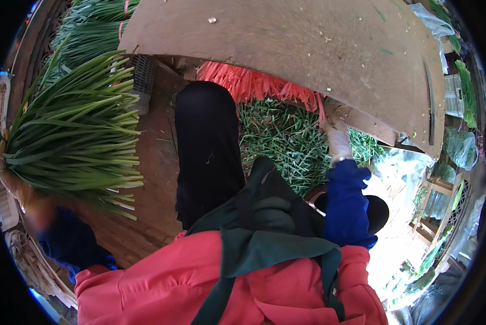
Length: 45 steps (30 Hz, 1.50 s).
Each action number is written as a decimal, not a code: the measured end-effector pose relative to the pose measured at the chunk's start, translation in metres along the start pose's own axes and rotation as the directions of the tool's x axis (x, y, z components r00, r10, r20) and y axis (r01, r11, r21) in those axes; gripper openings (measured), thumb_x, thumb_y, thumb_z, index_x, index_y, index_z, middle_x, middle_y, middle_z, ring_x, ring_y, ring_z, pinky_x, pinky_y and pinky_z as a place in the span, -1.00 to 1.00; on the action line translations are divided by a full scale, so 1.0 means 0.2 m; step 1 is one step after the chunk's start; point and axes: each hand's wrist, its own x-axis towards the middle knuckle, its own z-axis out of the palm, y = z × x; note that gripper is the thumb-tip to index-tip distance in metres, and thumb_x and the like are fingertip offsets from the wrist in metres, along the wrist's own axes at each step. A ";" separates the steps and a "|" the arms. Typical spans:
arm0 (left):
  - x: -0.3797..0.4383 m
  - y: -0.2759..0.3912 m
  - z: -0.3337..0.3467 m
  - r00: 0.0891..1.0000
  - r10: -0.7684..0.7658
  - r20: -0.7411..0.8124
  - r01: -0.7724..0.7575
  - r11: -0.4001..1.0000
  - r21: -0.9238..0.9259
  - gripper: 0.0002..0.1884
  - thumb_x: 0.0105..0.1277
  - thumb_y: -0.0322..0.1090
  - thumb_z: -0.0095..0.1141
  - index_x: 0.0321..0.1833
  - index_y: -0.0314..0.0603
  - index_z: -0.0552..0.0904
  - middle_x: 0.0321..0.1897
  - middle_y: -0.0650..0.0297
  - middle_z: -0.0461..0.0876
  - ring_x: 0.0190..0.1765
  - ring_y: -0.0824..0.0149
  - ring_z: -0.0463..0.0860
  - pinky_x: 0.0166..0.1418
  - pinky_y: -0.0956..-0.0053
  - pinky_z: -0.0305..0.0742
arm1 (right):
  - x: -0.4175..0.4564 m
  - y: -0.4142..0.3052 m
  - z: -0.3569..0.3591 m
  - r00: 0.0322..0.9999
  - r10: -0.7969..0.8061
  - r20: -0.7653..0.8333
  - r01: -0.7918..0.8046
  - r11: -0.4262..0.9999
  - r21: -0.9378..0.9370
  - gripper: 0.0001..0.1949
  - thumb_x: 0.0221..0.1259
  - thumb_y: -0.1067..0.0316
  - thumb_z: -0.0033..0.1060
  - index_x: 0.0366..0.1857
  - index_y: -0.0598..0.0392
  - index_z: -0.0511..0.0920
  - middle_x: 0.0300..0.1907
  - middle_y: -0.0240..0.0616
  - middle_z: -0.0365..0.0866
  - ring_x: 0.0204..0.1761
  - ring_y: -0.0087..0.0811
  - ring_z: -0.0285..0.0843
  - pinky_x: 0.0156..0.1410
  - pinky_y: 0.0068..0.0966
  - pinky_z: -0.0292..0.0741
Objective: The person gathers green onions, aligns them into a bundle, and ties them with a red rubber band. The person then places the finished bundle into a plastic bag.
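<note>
At the far left my left hand (14, 182) is wrapped around a large bunch of long flat green leaves, probably garlic chives (76, 134). Their pale cut ends point right, and the leaf tips are partly hidden at the picture's rim. Below the front edge of a wooden table (275, 36) hangs a thick fringe of red plastic strips (251, 83). My right hand (337, 136) is at the right end of this fringe, its fingers pinching one red strip (321, 107). The table edge hides where the strips are fastened.
Tied green bunches (90, 38) lie at the upper left, near a grey plastic crate (142, 79). Loose green trimmings (283, 138) cover the ground beneath the table. Clear plastic bags (462, 148), a white crate (453, 95) and a wooden stool (432, 203) stand on the right.
</note>
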 end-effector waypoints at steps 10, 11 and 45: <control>-0.04 -0.01 -0.10 0.961 0.219 -0.168 -0.190 0.967 0.170 -0.68 0.48 -0.30 0.01 0.18 -0.26 0.65 0.12 0.05 0.70 0.17 0.10 0.67 0.33 0.10 0.56 | -0.53 -0.18 -0.44 0.965 -0.171 0.197 0.115 0.957 0.266 -0.87 0.45 0.30 0.15 -0.14 0.12 0.56 -0.20 -0.24 0.71 -0.30 -0.48 0.67 -0.23 -0.53 0.60; -0.05 -0.01 -0.10 0.956 0.217 -0.196 -0.194 0.972 0.130 -0.68 0.48 -0.31 0.01 0.18 -0.26 0.65 0.13 0.06 0.69 0.19 0.11 0.66 0.35 0.10 0.54 | -0.59 -0.25 -0.44 0.967 -0.180 0.180 0.137 0.964 0.230 -0.88 0.44 0.33 0.13 -0.15 0.13 0.56 -0.20 -0.23 0.71 -0.30 -0.47 0.67 -0.23 -0.53 0.60; 0.03 -0.06 -0.22 0.979 0.166 -0.115 -0.189 0.955 -0.230 -0.68 0.45 -0.29 0.05 0.16 -0.24 0.65 0.15 0.15 0.70 0.21 0.18 0.64 0.42 0.20 0.47 | 0.29 -1.16 0.05 0.693 -0.470 0.546 0.715 0.540 -0.443 -0.85 0.17 0.32 0.26 -0.41 0.16 0.55 -0.47 -0.21 0.55 -0.39 -0.37 0.48 -0.21 -0.38 0.43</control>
